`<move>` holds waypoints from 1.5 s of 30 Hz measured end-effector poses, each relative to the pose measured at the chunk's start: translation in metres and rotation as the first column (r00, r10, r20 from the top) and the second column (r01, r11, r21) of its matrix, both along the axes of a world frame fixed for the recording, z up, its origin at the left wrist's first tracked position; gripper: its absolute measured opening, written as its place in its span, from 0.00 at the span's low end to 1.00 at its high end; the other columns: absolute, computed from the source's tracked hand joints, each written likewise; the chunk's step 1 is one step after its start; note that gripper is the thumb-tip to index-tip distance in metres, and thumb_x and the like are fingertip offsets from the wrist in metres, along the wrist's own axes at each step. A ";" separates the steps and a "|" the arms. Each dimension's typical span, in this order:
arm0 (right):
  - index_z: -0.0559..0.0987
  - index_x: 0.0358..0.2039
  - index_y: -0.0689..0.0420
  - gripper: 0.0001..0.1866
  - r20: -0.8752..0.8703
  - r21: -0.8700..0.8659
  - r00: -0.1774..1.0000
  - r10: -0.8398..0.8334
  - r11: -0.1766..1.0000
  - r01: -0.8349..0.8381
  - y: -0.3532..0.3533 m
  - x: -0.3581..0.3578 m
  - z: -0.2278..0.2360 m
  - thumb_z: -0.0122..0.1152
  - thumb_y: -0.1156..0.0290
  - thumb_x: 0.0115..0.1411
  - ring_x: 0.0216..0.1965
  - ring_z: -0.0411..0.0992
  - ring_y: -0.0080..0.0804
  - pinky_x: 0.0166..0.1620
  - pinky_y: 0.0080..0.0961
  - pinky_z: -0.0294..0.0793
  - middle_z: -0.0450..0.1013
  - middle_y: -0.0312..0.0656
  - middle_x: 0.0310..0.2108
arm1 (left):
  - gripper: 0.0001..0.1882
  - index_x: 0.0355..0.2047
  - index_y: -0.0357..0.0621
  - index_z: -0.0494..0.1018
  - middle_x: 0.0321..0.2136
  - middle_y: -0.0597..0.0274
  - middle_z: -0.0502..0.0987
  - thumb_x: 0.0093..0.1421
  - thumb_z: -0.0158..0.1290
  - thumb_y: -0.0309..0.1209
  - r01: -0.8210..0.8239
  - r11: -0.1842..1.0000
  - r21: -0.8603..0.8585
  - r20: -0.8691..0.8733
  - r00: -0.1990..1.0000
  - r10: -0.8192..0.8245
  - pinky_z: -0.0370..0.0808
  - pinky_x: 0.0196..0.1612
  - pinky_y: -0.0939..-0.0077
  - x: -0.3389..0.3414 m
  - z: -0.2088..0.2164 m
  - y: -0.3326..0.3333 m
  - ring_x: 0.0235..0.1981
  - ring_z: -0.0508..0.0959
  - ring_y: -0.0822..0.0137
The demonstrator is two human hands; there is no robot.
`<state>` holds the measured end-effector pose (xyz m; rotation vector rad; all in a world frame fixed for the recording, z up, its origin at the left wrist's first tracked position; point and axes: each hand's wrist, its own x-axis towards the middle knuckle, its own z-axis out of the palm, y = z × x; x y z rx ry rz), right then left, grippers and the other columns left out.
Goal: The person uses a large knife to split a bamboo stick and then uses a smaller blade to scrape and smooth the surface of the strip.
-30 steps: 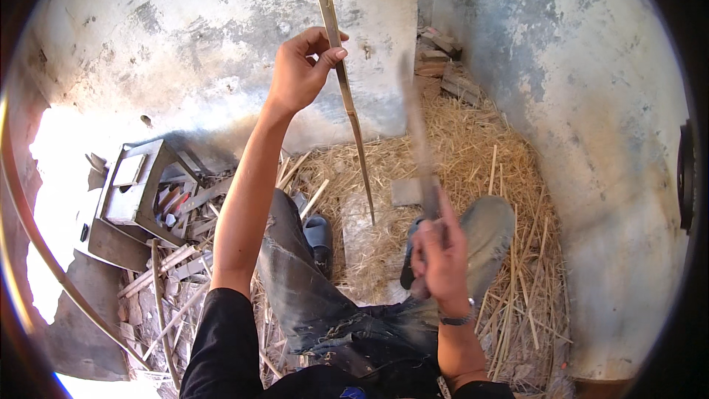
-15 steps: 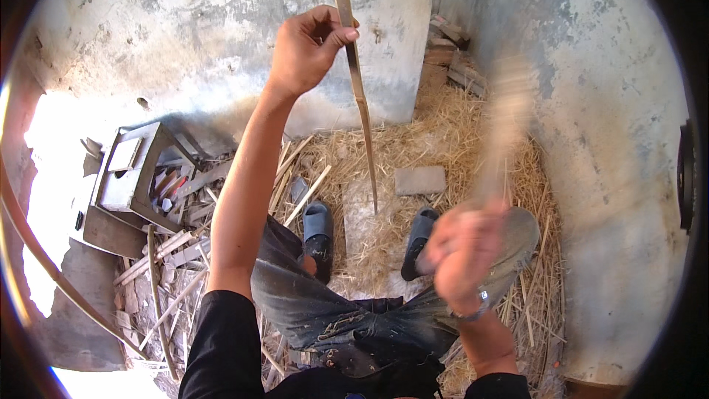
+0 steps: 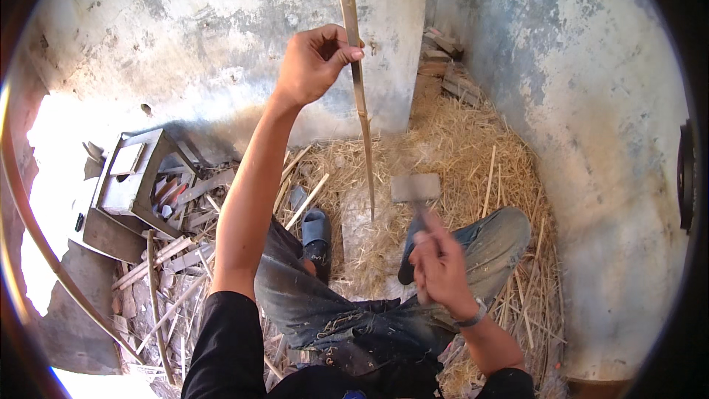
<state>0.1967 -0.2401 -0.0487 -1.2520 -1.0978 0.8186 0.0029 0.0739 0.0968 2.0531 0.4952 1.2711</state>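
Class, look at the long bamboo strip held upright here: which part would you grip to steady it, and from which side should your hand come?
Grip the bamboo strip near its upper end, from the left, as the left hand does. It stands nearly upright and narrows to a point at the bottom, and the right hand works with a blurred tool near that lower part.

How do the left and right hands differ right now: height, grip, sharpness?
The left hand is raised high on an outstretched arm; the right hand is low, over the knee. The left pinches a thin bamboo stick upright with its tip on the ground; the right is closed on the handle of a blurred chopping tool. The left looks sharp, the right motion-smeared. Both are bare and each holds something.
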 end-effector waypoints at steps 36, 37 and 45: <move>0.62 0.72 0.62 0.32 -0.172 -0.249 0.976 0.136 0.952 -0.176 0.004 -0.029 -0.083 0.56 0.61 0.74 0.19 0.61 0.11 0.20 0.17 0.62 0.65 0.27 0.23 | 0.10 0.36 0.36 0.80 0.32 0.64 0.84 0.64 0.65 0.31 -0.208 0.971 0.114 -0.098 0.971 0.219 0.78 0.43 0.76 0.006 -0.001 0.004 0.37 0.81 0.75; 0.62 0.72 0.62 0.32 -0.201 -0.256 0.975 0.097 0.955 -0.148 -0.002 -0.032 -0.065 0.56 0.62 0.74 0.18 0.61 0.11 0.20 0.17 0.62 0.65 0.27 0.22 | 0.09 0.36 0.36 0.81 0.31 0.64 0.84 0.64 0.65 0.31 -0.280 0.952 0.122 -0.148 0.943 0.297 0.78 0.42 0.77 0.009 0.005 -0.002 0.36 0.81 0.76; 0.62 0.71 0.63 0.29 -0.214 0.358 0.960 -0.182 0.900 0.250 0.033 -0.033 0.035 0.53 0.69 0.74 0.15 0.61 0.13 0.19 0.18 0.63 0.67 0.30 0.20 | 0.08 0.35 0.39 0.83 0.27 0.65 0.85 0.62 0.66 0.31 -0.404 0.907 0.117 -0.162 0.893 0.419 0.75 0.38 0.77 0.011 0.012 -0.010 0.31 0.80 0.78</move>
